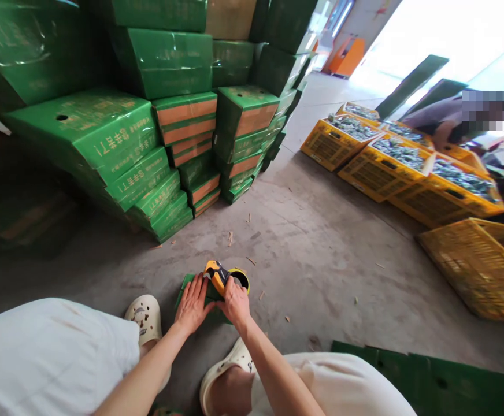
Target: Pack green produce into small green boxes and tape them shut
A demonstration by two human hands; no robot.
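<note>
White trousers [52, 352] up close; right grip [236, 300] wraps round a yellow-black tape gun [218, 278], long axis slanting, head forward-left; left grip [193, 303] lies flat on green box [211, 294].

The right hand [236, 301] grips a yellow-and-black tape dispenser [218, 277], the left hand [192, 305] lies flat on green cardboard [184, 285] just left of that grip, stacked green cartons [124, 138] rise beyond it, and yellow plastic crates [367, 173] stand to its right.

Glare upper right; left side dim; edges stretched.
</note>
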